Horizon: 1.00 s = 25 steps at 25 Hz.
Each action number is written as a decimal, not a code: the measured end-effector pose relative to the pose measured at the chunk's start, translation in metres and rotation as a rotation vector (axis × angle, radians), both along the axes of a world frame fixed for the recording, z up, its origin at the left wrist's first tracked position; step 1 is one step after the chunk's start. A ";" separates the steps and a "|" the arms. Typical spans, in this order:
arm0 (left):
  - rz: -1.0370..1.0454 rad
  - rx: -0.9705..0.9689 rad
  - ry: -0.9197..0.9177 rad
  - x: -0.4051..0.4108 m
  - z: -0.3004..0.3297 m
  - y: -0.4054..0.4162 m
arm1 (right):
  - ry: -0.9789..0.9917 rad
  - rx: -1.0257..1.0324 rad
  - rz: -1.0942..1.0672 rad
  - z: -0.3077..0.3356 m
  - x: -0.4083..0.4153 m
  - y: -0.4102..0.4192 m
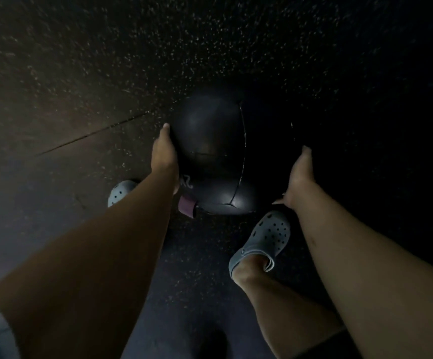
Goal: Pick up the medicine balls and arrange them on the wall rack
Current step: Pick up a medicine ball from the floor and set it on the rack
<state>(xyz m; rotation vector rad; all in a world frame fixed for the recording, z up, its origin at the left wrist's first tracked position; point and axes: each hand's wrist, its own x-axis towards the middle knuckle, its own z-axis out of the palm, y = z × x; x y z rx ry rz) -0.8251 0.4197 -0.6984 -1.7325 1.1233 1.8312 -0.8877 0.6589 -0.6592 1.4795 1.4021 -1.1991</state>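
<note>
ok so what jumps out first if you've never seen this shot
A big black ball at centre, gripped between the two hands: the left hand flat on its left side, the right hand on the dark far side. Below it, grey clogs stand on a dim speckled floor.

medicine ball [210, 149]: black, stitched seams, purple patch on the near-left side
left hand [164, 151]: flat against the ball's left side
right hand [299, 174]: on the ball's dark right side, contact hard to see
floor [80, 73]: dark speckled rubber, seam at left
clogs [264, 239]: grey, one each side, below the ball
</note>
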 end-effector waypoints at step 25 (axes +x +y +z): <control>-0.582 0.256 1.179 -0.212 0.834 0.352 | 1.577 0.287 -0.833 0.834 -0.012 0.310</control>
